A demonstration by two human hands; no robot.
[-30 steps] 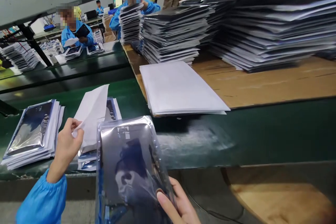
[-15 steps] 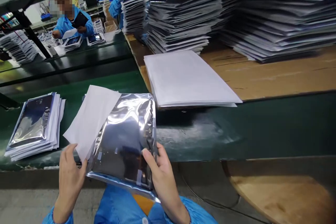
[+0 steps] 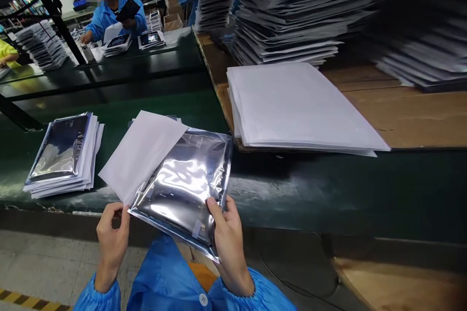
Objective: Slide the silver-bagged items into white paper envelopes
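Observation:
My right hand (image 3: 230, 240) grips the right edge of a shiny, see-through silver bag (image 3: 186, 180), thumb on top. A dark flat panel with small pale labels shows inside the bag, which is tilted over the bench's front edge. My left hand (image 3: 114, 235) is closed in a pinch at the lower corner of a thin white sheet (image 3: 142, 148), close to the bag's left corner. The sheet overlaps the bag's upper left side. Behind them, another bag or sheet is mostly hidden.
A pile of bagged panels and white sheets (image 3: 63, 155) lies on the green bench (image 3: 328, 194) at left. White sheets (image 3: 299, 107) rest on a brown board (image 3: 412, 116) at right, before tall stacks (image 3: 292, 14). A co-worker (image 3: 116, 9) in blue sits across, holding a dark panel.
My left fingers have closed into a pinch at the white sheet's lower corner. The bag is turned slightly clockwise. The whole view has shifted, so the surroundings appear moved.

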